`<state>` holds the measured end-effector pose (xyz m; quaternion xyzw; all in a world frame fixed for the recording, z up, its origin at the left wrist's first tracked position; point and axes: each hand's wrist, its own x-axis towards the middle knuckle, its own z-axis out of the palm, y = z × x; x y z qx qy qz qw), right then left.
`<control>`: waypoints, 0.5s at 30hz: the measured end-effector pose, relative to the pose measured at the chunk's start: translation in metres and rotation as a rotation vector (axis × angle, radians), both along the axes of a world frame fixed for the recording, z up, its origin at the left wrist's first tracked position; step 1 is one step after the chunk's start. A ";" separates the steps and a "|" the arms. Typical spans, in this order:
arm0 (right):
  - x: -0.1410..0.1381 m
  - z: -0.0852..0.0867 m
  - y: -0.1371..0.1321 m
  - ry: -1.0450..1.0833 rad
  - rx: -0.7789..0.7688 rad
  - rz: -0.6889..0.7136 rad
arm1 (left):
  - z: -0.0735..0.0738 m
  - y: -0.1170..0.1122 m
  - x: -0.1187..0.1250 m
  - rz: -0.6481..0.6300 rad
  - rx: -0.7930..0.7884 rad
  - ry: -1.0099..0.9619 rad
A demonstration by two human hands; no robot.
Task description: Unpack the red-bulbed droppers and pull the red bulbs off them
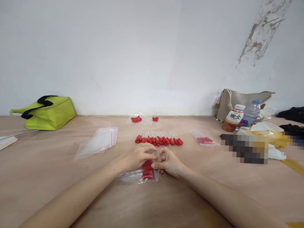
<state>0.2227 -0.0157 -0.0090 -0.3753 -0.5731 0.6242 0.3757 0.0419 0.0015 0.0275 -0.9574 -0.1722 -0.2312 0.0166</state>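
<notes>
A clear zip bag [130,176] lies on the table in front of me, with several sticks with red tips [148,171] inside. My left hand [140,156] is over the bag's upper part, fingers bent toward its right edge. At that edge my right hand [170,163] pinches the plastic between thumb and fingers. The fingertips of both hands nearly meet, and they partly hide the bag's upper corner. Just beyond them, a row of loose red-tipped sticks [159,140] lies with the tips toward me.
Flat clear bags [99,140] lie to the left and a filled bag [204,138] to the right. Small red pieces [136,119] rest on plastic near the wall. A lime cooler bag [51,114] stands far left; bottles [233,119] and a beige bag [223,106] stand right.
</notes>
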 end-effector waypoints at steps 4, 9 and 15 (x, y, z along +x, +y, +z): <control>0.001 0.002 -0.001 0.000 -0.006 -0.036 | -0.004 0.004 0.001 -0.073 0.110 -0.054; 0.002 0.002 -0.002 0.015 0.000 -0.024 | -0.013 0.007 0.003 -0.101 0.221 -0.133; 0.004 0.002 -0.001 0.111 0.027 0.022 | -0.009 0.004 -0.002 -0.079 0.279 -0.156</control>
